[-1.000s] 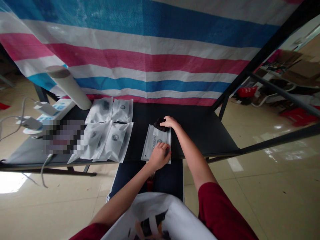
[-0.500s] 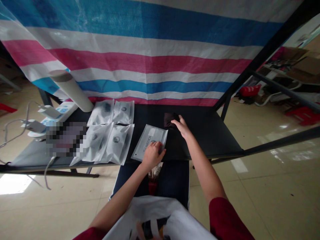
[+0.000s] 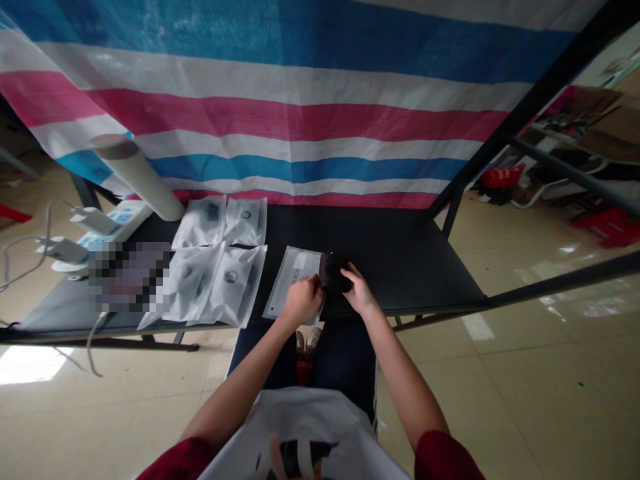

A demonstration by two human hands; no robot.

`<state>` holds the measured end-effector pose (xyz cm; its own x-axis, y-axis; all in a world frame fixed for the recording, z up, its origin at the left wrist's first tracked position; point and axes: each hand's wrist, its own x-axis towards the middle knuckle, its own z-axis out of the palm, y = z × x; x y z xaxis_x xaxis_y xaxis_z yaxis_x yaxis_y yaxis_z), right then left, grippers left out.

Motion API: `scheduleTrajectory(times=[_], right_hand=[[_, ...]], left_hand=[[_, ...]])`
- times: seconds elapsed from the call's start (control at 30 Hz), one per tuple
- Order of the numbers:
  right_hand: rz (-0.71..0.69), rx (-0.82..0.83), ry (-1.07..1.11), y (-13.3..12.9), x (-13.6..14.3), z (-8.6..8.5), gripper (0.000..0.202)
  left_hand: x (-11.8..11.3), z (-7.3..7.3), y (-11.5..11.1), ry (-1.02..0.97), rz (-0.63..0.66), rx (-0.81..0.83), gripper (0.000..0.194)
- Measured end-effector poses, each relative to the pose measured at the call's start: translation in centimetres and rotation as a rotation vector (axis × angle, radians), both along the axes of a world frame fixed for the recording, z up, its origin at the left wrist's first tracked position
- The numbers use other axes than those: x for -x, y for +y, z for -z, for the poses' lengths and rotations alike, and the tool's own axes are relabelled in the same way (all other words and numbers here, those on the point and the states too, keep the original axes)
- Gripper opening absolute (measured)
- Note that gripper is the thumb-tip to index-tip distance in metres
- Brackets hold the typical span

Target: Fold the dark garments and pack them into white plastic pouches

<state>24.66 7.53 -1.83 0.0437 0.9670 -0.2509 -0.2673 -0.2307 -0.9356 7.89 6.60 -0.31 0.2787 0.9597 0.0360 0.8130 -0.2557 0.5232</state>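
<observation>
A dark brown folded cloth item [image 3: 334, 272] is in my right hand [image 3: 361, 293], fingers and thumb curled round its right side. Its left edge overlaps the right edge of a frosted plastic bag [image 3: 286, 283] with printed lettering, which lies flat on the black tabletop. My left hand [image 3: 303, 300] is closed at that bag's right edge, its fingertips against the dark cloth; exactly what they pinch is partly hidden. To the left lie several filled frosted bags [image 3: 233, 280] with a round dark logo, set out in two rows.
A pale cylindrical bottle [image 3: 143, 180] stands at the back left beside a white power strip [image 3: 117, 227] with plugged-in chargers and cables. A blurred-out object [image 3: 130, 277] lies in front. A striped sheet [image 3: 300, 120] hangs behind the table; a black metal frame [image 3: 500, 140] rises at the right.
My right hand has brought the dark cloth left and nearer to me, onto the bag's right edge. My left hand has shifted slightly, its fingers curling more tightly.
</observation>
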Motion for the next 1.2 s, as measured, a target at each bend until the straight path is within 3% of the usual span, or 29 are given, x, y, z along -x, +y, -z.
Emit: scheduleTrajectory(times=[0.17, 0.3, 0.4, 0.5, 0.6, 0.77, 0.83, 1.03, 1.2], right_hand=[[-0.16, -0.032, -0.159, 0.0, -0.6, -0.3, 0.045], [-0.211, -0.121, -0.365, 0.7, -0.6, 0.0, 0.046], [-0.107, -0.108, -0.417, 1.4, 0.2, 0.1, 0.043], [0.075, -0.022, -0.298, 1.7, 1.3, 0.0, 0.042], [0.144, -0.02, -0.258, 1.5, 1.8, -0.3, 0.038], [-0.07, -0.159, -0.537, 1.0, 0.9, -0.1, 0.037], [-0.134, -0.15, -0.534, 1.0, 0.8, 0.2, 0.035], [-0.019, -0.04, -0.19, 0.7, 2.7, 0.5, 0.037], [-0.114, -0.115, -0.368, 0.8, 2.3, 0.5, 0.028]], left_hand=[[0.8, 0.0, 0.6, -0.204, -0.134, -0.031, 0.017], [1.0, -0.6, 0.4, -0.301, -0.088, -0.091, 0.023], [0.7, -1.3, 0.2, -0.285, 0.012, -0.031, 0.024], [0.4, -1.9, 0.2, -0.261, 0.082, 0.039, 0.024], [0.2, -2.5, 0.3, -0.212, 0.12, -0.012, 0.023], [-0.1, -2.7, -0.1, -0.159, 0.162, -0.173, 0.021], [-0.4, -2.7, -0.4, -0.196, 0.158, -0.188, 0.024], [-1.8, -3.0, -1.0, -0.254, 0.185, -0.216, 0.025], [-1.8, -2.8, -0.7, -0.202, 0.213, -0.217, 0.023]])
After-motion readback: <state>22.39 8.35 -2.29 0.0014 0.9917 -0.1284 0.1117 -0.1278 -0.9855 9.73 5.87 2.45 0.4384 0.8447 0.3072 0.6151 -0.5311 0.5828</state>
